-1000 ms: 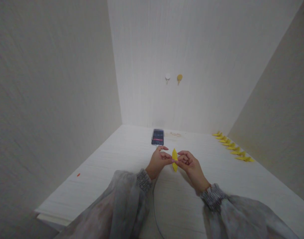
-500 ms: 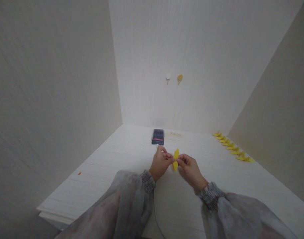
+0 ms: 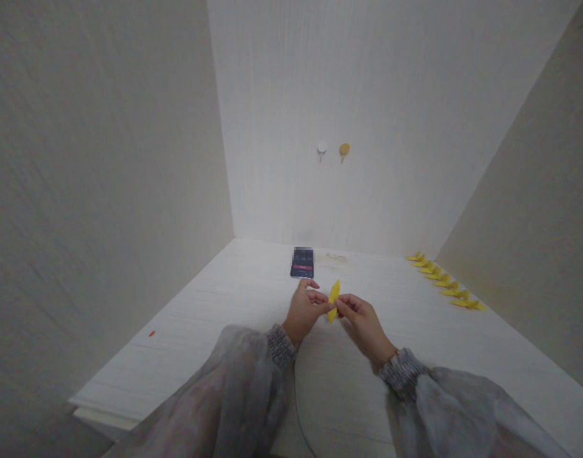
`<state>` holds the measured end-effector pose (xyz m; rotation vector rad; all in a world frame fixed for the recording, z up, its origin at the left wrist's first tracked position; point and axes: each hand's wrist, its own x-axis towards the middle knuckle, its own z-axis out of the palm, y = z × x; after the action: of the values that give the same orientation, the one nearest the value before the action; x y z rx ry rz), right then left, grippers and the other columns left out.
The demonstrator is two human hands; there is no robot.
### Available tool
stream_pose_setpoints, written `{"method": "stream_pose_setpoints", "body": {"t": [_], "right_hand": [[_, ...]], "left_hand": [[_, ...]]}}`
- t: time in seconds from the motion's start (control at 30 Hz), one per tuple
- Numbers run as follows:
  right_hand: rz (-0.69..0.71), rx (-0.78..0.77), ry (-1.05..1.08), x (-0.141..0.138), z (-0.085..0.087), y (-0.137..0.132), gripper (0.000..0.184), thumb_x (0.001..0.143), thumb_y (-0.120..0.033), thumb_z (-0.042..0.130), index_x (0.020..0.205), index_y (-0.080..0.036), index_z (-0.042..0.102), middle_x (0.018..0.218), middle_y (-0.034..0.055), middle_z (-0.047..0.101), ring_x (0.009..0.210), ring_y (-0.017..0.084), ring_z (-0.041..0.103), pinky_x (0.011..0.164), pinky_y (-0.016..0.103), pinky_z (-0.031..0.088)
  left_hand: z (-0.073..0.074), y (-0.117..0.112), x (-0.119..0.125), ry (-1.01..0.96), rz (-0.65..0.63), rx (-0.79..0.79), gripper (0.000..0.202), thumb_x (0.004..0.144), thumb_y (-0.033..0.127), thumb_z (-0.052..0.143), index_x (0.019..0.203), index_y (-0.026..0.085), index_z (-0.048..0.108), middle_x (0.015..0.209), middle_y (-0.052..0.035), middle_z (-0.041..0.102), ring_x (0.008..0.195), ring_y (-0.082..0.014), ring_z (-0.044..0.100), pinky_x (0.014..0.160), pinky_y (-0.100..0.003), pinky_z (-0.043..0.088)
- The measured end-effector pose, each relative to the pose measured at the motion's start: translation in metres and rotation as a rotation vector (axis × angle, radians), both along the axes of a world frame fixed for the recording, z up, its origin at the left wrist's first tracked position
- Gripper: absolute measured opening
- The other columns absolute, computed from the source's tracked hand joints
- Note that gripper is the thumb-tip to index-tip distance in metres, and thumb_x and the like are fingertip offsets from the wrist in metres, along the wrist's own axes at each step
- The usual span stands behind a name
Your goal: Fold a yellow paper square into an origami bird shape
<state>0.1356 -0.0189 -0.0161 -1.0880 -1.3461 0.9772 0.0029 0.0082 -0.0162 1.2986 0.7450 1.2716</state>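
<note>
A small folded yellow paper piece (image 3: 334, 296) stands upright between my two hands above the white table (image 3: 234, 318). My left hand (image 3: 304, 310) pinches its left side with fingertips closed. On the other side, my right hand (image 3: 360, 318) pinches the paper's lower part, fingers curled. Both arms wear loose grey sleeves with knitted cuffs.
A phone (image 3: 302, 263) with a lit screen lies flat just beyond my hands. A row of several folded yellow paper pieces (image 3: 445, 280) runs along the right wall. Two round wall hooks (image 3: 332, 150) sit on the back wall. A tiny red scrap (image 3: 150, 333) lies at the left.
The yellow paper has tilted slightly, top leaning right, and both hands have shifted a little left and drawn closer together around it.
</note>
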Motion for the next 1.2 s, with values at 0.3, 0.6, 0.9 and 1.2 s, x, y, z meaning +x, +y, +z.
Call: {"method": "stream_pose_setpoints", "body": {"t": [0.3,0.6,0.9,1.2], "right_hand": [[0.004,-0.040,0.007,-0.0043,-0.0090,0.0026,0.021,0.066,-0.036,0.056,0.063,-0.018,0.047,0.054,-0.0031,0.048,0.049,0.010,0.043,0.047,0.022,0.033],[-0.067,0.025,0.007,-0.0058,-0.0064,0.0024,0.019,0.066,-0.034,0.058,0.062,-0.019,0.047,0.056,-0.0023,0.047,0.053,0.012,0.042,0.049,0.023,0.033],[0.183,-0.120,0.217,-0.0050,-0.0020,-0.0028,0.022,0.065,-0.037,0.060,0.071,-0.016,0.053,0.066,0.0005,0.055,0.061,0.012,0.050,0.060,0.025,0.040],[-0.034,-0.049,-0.008,-0.0081,-0.0018,-0.0003,0.028,0.064,-0.044,0.057,0.062,-0.018,0.047,0.055,-0.0017,0.050,0.050,0.011,0.046,0.049,0.023,0.036]], "left_hand": [[-0.0013,0.0017,0.0017,-0.049,-0.012,-0.053,0.050,0.049,0.016,0.070,0.081,0.018,0.032,0.060,0.0043,0.057,0.052,-0.0096,0.055,0.052,-0.022,0.043],[0.0004,-0.0003,0.0032,-0.169,-0.089,-0.172,0.046,0.049,0.020,0.070,0.081,0.017,0.037,0.062,0.0034,0.057,0.055,-0.0106,0.056,0.057,-0.027,0.047],[-0.0009,0.0020,0.0006,-0.147,-0.024,-0.102,0.043,0.052,0.016,0.068,0.078,0.018,0.034,0.059,0.0043,0.056,0.052,-0.0084,0.054,0.055,-0.022,0.044],[0.0054,-0.0019,0.0026,-0.089,0.007,-0.058,0.040,0.053,0.016,0.067,0.076,0.018,0.034,0.062,0.0032,0.058,0.053,-0.0091,0.055,0.055,-0.022,0.044]]}}
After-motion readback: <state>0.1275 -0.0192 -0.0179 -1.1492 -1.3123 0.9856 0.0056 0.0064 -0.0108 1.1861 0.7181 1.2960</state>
